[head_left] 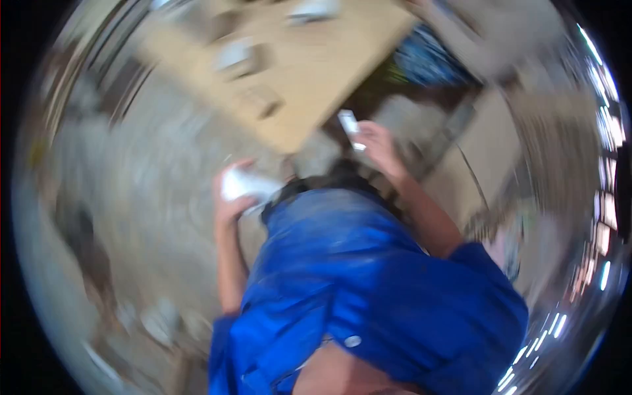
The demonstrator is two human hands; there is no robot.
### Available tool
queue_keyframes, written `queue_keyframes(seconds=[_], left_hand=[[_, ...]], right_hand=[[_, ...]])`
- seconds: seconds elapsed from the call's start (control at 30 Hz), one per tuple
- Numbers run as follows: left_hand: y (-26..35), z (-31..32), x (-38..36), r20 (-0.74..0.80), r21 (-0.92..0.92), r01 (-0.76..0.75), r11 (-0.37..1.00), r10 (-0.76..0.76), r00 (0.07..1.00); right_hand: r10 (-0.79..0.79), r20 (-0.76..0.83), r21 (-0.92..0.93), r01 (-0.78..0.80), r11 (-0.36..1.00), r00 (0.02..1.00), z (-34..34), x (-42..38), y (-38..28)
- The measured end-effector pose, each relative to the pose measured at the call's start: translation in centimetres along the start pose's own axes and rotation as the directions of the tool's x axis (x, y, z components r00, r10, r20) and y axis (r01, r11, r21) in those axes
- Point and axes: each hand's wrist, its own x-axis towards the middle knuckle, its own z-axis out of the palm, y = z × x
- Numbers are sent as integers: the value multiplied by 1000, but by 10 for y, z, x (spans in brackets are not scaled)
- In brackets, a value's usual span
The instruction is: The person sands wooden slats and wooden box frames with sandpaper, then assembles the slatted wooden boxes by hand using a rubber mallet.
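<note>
My left hand [228, 197] is closed around a white object [242, 185], left of the blue clothing I wear. Past the tabletop's near corner, on the right, my right hand [375, 141] grips a small white piece [349, 122] that sticks up from its fingers. Both held items are blurred, so I cannot make out what they are. The two hands are well apart, and neither touches the table.
A light wooden tabletop [309, 72] lies ahead with a white block [236, 55] and another white item [313, 10] on it. Blue material [431, 58] is at its right. Boards [484, 141] stand at the right.
</note>
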Motion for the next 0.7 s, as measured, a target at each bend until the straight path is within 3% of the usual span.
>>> queue_keyframes(seconds=[0.03, 0.1, 0.17, 0.2, 0.27, 0.33, 0.43, 0.5, 0.53, 0.6, 0.7], left_hand=[[-15, -3, 6, -38, -76, -34, 996, 31, 999], [-28, 3, 15, 61, -290, 50, 956, -34, 998], [-24, 12, 20, 150, -402, 178, 898, -127, 980], [-20, 13, 21, 221, -411, 238, 880, -157, 963], [-13, 24, 30, 320, -382, 308, 871, -188, 928], [-2, 39, 42, 443, -332, 296, 896, -129, 887], [13, 64, 50, 449, -308, 267, 913, -108, 887], [19, 79, 58, 586, -328, 315, 890, -69, 807], [20, 90, 58, 577, -325, 299, 897, -62, 814], [16, 115, 59, 589, -324, 331, 886, -85, 803], [15, 156, 60, 658, -297, 477, 827, -185, 730]], right_hand=[[83, -69, 135, -73, 988, 994, -13, -9, 6], [229, -221, 216, -182, 959, 948, -39, -32, 11], [295, -410, 331, -161, 930, 863, -70, -67, 25], [363, -499, 422, -145, 895, 787, -79, -87, 35], [363, -634, 412, -99, 906, 683, -113, -124, 66], [361, -757, 328, -161, 931, 545, -154, -160, 129], [360, -812, 322, -162, 933, 460, -197, -223, 148], [357, -917, 343, -108, 933, 178, -218, -257, 165], [366, -920, 356, -89, 930, 141, -225, -269, 173], [491, -867, 478, 145, 866, -78, -245, -290, 188], [508, -857, 476, 241, 846, -89, -260, -312, 208]])
